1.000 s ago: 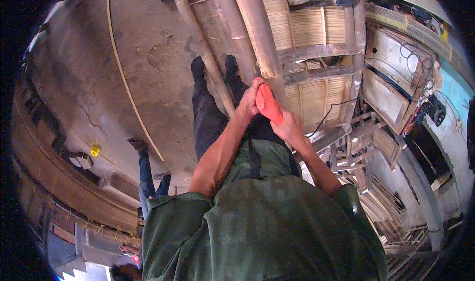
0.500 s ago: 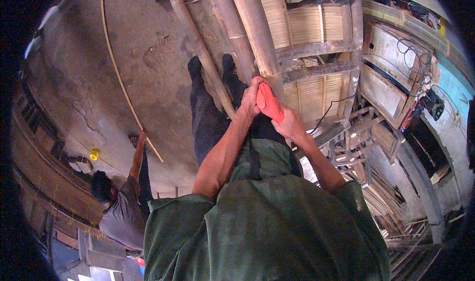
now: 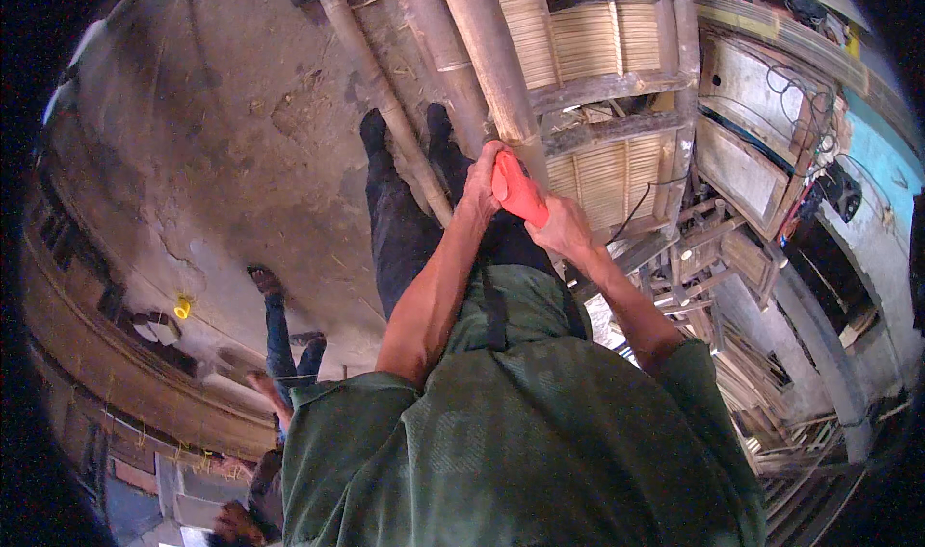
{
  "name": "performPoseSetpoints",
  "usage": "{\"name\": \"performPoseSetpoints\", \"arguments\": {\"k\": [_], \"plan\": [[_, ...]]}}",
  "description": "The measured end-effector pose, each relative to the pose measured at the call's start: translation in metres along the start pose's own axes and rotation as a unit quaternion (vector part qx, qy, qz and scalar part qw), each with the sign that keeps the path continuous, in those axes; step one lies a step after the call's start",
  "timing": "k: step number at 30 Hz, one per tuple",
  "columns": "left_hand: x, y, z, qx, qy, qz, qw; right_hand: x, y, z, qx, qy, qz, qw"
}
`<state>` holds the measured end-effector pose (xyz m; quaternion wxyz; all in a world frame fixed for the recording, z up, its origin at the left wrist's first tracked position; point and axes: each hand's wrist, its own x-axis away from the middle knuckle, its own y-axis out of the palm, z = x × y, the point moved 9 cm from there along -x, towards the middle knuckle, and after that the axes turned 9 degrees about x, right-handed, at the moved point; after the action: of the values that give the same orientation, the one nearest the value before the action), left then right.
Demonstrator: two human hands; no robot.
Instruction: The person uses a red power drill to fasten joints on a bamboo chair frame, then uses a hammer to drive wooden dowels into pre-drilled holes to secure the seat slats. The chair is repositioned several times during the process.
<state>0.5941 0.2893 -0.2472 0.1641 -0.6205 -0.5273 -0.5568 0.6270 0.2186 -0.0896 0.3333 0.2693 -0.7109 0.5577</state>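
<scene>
Between my two hands is a bright orange-red, soft-looking piece [image 3: 518,191], shaped somewhat like a glove; its exact kind I cannot make out. My left hand [image 3: 483,177] is closed around its far left end. At its near right end my right hand [image 3: 564,227] grips it, with some of the fingers hidden. Just beyond my hands, the near end of a thick bamboo pole [image 3: 489,51] lies between my legs and a bamboo bench [image 3: 617,90]. A thinner bamboo pole [image 3: 378,94] runs across by my feet.
At the lower left is another person [image 3: 275,340], partly cut off by my sleeve. A yellow object [image 3: 182,306] sits on the earthen floor [image 3: 260,162]. Bamboo chair frames [image 3: 694,268] and piled strips [image 3: 761,383] stand to the right, near tangled cables [image 3: 805,94].
The other person has moved toward the lower edge, and the long thin strip they held is out of sight. My hands stay on the orange-red piece, shifted slightly left.
</scene>
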Motion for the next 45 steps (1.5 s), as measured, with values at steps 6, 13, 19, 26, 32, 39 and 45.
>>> {"name": "performPoseSetpoints", "arguments": {"k": [6, 13, 19, 26, 32, 39, 45], "plan": [[0.010, 0.006, 0.008, -0.025, 0.024, -0.007, 0.999, 0.008, 0.012, 0.001, -0.021, 0.007, 0.015, 1.000], [-0.008, -0.002, 0.011, -0.032, 0.007, -0.039, 0.999, 0.010, 0.000, -0.013, -0.038, 0.035, 0.027, 0.998], [-0.031, -0.007, 0.014, 0.003, -0.009, -0.116, 0.993, -0.001, 0.008, -0.017, 0.010, 0.025, 0.058, 0.998], [-0.018, -0.015, 0.013, -0.019, -0.009, -0.095, 0.995, 0.002, 0.008, -0.013, -0.039, -0.014, 0.059, 0.997], [0.000, -0.023, 0.013, -0.160, 0.017, -0.038, 0.986, 0.023, -0.003, -0.020, -0.048, -0.020, 0.054, 0.997], [0.098, -0.007, -0.048, -0.233, -0.076, 0.013, 0.969, 0.104, 0.016, 0.013, -0.062, 0.025, 0.038, 0.997], [0.078, -0.069, -0.098, -0.202, -0.118, 0.005, 0.972, 0.134, 0.055, 0.026, -0.038, 0.082, 0.026, 0.996]]}}
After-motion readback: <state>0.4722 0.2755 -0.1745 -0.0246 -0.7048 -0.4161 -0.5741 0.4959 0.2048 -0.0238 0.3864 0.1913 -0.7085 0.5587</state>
